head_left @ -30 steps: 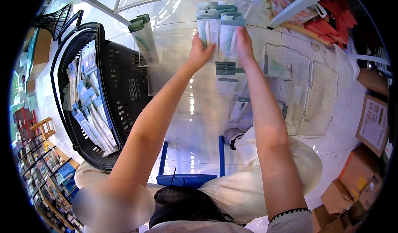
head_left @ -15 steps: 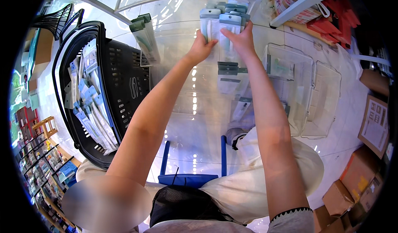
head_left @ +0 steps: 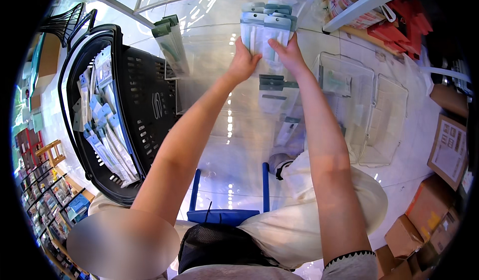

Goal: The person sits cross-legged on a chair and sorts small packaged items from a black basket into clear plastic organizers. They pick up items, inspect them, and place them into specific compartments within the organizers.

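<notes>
Pale floor (head_left: pixel 401 180), packets (head_left: pixel 277 28) between both hands (head_left: pixel 243 62) (head_left: pixel 290 54)

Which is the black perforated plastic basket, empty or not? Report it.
Not empty: slim white plastic packets with blue tops lie inside the black basket.

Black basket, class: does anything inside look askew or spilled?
The loose packets in the basket look askew, overlapping at mixed angles; the held packets line up far more neatly. I see nothing spilled.
</notes>
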Tool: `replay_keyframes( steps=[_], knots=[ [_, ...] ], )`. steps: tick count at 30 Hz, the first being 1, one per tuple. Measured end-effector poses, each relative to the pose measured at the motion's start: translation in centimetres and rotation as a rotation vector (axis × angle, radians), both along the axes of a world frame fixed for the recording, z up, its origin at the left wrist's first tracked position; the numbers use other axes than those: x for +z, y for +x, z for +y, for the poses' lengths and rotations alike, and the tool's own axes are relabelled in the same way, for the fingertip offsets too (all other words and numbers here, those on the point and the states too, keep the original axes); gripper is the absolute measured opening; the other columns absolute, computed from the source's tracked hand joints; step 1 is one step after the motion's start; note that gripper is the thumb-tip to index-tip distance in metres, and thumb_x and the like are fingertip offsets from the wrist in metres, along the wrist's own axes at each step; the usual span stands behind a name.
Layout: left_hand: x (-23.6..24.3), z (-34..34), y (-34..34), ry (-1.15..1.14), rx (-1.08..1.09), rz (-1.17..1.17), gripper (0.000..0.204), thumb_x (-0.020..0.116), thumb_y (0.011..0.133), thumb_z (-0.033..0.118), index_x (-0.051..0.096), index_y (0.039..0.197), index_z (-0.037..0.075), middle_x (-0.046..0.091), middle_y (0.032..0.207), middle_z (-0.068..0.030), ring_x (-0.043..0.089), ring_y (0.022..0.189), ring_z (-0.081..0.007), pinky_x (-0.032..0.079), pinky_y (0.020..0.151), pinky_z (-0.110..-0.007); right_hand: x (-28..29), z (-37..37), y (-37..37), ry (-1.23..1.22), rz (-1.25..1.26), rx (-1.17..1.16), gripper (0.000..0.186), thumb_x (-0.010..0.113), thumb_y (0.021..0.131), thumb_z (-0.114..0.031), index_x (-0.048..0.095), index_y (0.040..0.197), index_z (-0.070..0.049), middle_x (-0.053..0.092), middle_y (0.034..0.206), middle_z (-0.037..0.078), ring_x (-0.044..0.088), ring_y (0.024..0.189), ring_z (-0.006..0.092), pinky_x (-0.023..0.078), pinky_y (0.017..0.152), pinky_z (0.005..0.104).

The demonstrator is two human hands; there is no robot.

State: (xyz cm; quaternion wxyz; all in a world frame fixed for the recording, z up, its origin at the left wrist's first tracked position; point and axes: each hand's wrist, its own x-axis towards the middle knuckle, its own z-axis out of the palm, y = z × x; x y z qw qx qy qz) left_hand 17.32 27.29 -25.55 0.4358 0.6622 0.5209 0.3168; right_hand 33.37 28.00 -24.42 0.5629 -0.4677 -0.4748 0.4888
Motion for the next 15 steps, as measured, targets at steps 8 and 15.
replay_keyframes(
  steps=[8,15],
  knots=[
    [2.2,-0.4,-0.6,-0.19,-0.017,0.288,0.068,0.058,0.081,0.025,0.017,0.122,-0.008,0.049,0.109,-0.0289,0.049,0.103,-0.041,0.037,0.091,-0.042,-1.0,-1.1,1.3,-0.138,-0.102,-0.084,0.066,0.057,0.084,-0.029,0.021,0.133,-0.003,0.037,0.13,0.011,0.035,0.12,0.0198,0.027,0.099,0.0313],
    [4.7,-1.8,-2.0,-0.183,-0.176,0.794,0.066,0.045,0.086,0.039,0.021,0.124,-0.01,0.056,0.096,-0.0279,0.052,0.097,-0.0386,0.039,0.084,-0.044,2.7,-2.6,2.5,-0.183,-0.09,-0.151,0.065,0.052,0.086,-0.035,0.022,0.133,-0.001,0.036,0.131,0.012,0.033,0.122,0.0217,0.024,0.101,0.0317]
  ],
)
